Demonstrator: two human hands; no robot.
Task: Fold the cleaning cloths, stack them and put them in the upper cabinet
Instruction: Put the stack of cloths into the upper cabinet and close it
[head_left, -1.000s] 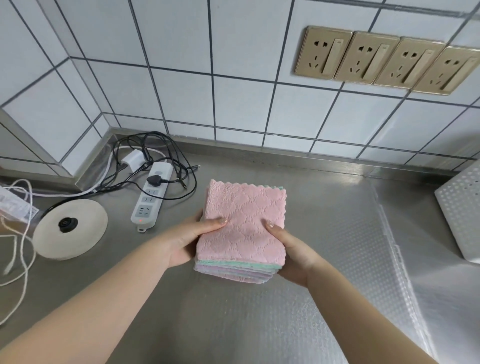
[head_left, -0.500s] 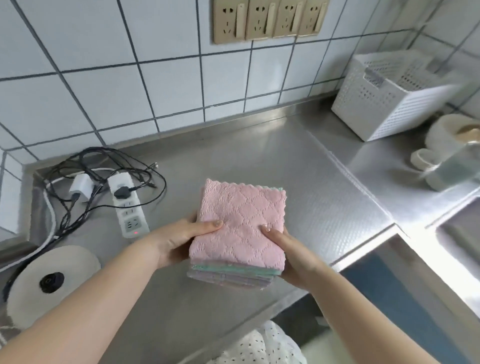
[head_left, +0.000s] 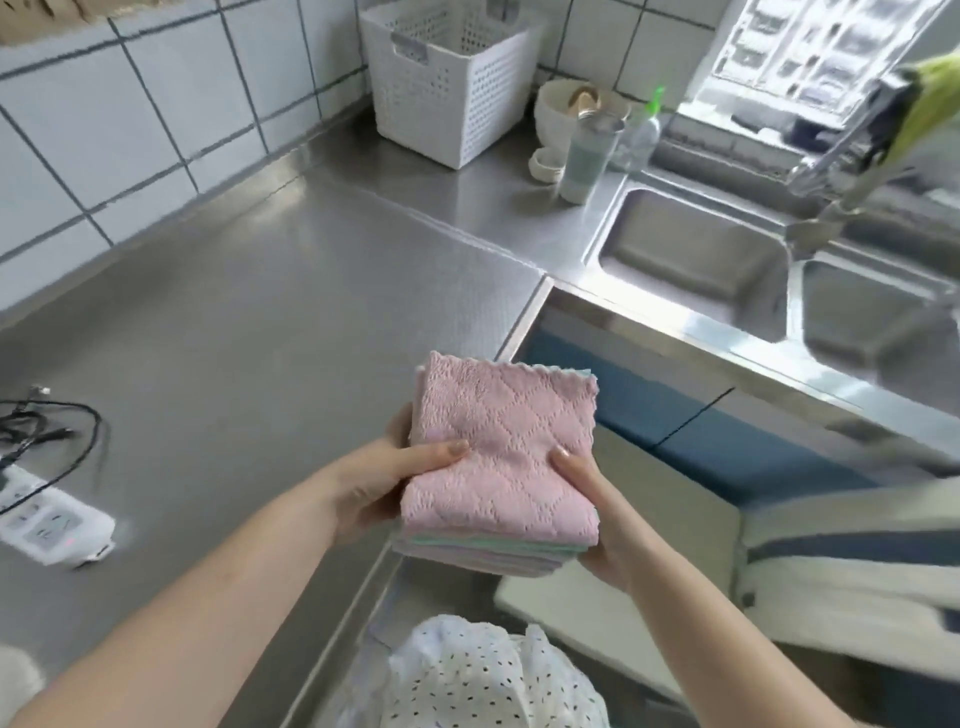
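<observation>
cleaning cloths (head_left: 501, 467), folded and stacked with a pink one on top, are carried clear of the steel table (head_left: 260, 312), held in the air over its front edge, on the near side of the sink (head_left: 696, 260). the left hand (head_left: 384, 483) grips one side of the stack, thumb pressed on the pink top; the right hand (head_left: 597, 514) grips the other the same way. folding and stacking look finished, and the carry to the upper cabinet appears to be in hand; the cabinet is out of view, so the next move likely calls for lifting the stack level and freeing one hand for the door. a second earlier the stack sat low over the table by the power strip (head_left: 49, 525); the view has since swung toward the sink.
</observation>
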